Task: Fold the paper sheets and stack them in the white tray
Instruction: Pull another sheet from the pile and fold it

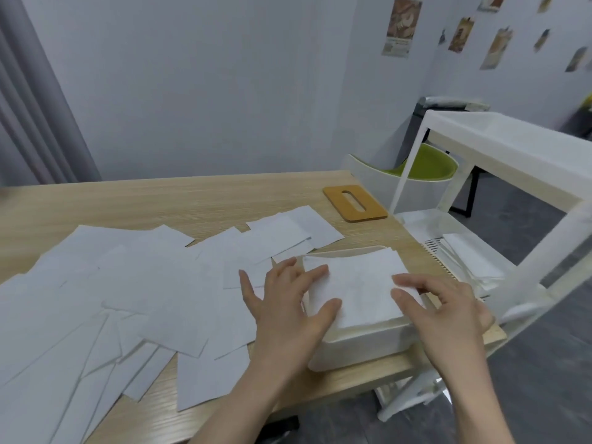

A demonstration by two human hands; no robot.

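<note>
From the head view, your left hand [285, 299] and right hand [448, 306] lie flat, each grip spread and pressing the folded sheet [358, 290] atop the stack in the white tray [358, 347] at the tabletop's [192, 200] near right. Square its edges to the tray walls before lifting off; loose sheets [128, 283] wait to the left.
</note>
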